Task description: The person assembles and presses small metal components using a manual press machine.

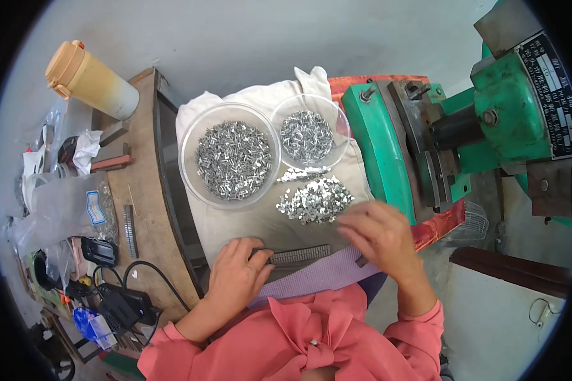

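My left hand is closed on the left end of a dark slotted metal strip, which lies along the near edge of the cloth. My right hand hovers beside the right side of a loose pile of small shiny metal pieces; motion smears its fingers, and whether anything is in them does not show. Behind the pile runs a narrow row of similar pieces. Farther back stand a large clear tub of short metal pins and a smaller clear tub with thin metal parts.
A green machine with a heavy dark clamp stands to the right. On the left, a wooden bench holds a yellow flask, a plastic bag, another slotted strip and a black cable. Beige cloth lies under the tubs.
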Motion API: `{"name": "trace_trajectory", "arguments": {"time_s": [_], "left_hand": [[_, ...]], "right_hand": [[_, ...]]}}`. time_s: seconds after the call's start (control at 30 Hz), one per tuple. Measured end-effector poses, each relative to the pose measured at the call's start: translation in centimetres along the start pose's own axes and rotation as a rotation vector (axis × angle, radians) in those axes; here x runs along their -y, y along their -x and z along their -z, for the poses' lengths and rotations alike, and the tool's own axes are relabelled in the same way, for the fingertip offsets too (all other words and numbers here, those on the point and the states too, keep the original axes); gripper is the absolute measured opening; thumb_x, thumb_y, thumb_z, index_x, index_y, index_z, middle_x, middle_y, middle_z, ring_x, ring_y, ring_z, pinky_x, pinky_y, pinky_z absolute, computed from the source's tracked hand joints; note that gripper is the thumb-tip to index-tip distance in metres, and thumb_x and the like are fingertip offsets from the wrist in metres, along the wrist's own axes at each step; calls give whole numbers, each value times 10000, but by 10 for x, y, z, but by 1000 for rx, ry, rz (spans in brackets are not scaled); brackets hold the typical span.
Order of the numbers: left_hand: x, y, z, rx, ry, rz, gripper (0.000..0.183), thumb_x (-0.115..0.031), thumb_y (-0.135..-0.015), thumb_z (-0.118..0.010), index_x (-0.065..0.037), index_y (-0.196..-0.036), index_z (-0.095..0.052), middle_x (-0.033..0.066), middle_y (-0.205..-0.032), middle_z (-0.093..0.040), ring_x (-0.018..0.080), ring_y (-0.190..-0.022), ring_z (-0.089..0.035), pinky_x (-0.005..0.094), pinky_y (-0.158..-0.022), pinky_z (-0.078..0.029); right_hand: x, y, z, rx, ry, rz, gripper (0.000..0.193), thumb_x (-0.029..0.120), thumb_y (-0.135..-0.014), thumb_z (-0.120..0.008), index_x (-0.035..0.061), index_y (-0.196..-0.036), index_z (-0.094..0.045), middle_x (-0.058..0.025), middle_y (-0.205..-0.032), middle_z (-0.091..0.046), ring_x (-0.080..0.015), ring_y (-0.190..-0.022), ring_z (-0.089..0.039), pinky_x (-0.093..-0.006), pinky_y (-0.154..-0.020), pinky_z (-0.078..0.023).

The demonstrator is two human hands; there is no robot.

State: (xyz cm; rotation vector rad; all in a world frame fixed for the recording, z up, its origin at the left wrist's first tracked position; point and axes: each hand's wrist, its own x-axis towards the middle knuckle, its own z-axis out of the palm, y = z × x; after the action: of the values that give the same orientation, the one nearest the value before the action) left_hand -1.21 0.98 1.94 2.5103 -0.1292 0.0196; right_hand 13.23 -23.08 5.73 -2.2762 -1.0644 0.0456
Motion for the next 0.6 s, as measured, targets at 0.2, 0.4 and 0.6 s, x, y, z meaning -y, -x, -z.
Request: {"name": "trace_trajectory", "arguments": {"time_s": [0.2, 0.4, 0.6], "left_hand": [[-2, -2, 4, 19, 2, 14, 327, -107, -688, -823, -65, -989, -703, 61, -1016, -616, 278, -893, -602, 391, -761, -502], [-3, -2, 8, -6, 82, 8, 316, -111, -748, -803, -55, -1042, -700, 70, -994, -626, 275, -881, -625, 387, -759, -517], [-8, -6, 13, -142, 215, -7, 356, -48, -763, -798, -27, -1101, -689, 132, -994, -667, 312, -872, -658, 377, -733, -534]], "right_hand": [[-20, -73, -4, -122, -31, 24, 144, 70, -795, -777, 48, -932, -737, -103, -885, -686, -289, -771, -677, -371, -668, -533], [-35, -117, -32, -8, 113, 28, 126, 142, -830, -725, 57, -921, -746, -124, -870, -694, -345, -794, -693, -432, -692, -553], [-38, -140, -52, 127, 344, 148, 118, 101, -813, -688, 46, -905, -736, -139, -910, -700, -330, -835, -696, -425, -728, -557]]}}
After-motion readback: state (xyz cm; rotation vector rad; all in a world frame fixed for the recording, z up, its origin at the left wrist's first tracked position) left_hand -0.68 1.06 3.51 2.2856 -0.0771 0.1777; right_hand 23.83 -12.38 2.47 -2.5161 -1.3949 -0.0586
